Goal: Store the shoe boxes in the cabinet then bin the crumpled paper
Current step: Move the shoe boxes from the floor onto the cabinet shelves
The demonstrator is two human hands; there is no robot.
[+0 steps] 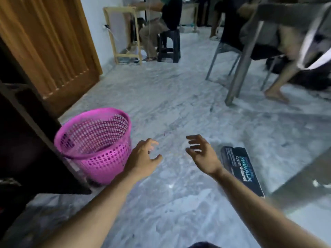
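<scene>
A dark blue shoe box with white lettering lies on the marble floor at the right, partly behind my right forearm. My right hand hovers just left of it, fingers spread, holding nothing. Over the floor my left hand is also open and empty, right beside a pink perforated basket. The dark cabinet stands at the left edge, touching the basket. No crumpled paper shows clearly in this view.
A wooden door stands behind the cabinet. People sit on a dark stool and grey chairs at the back and right, with a bare foot on the floor. A grey table edge juts in at the right.
</scene>
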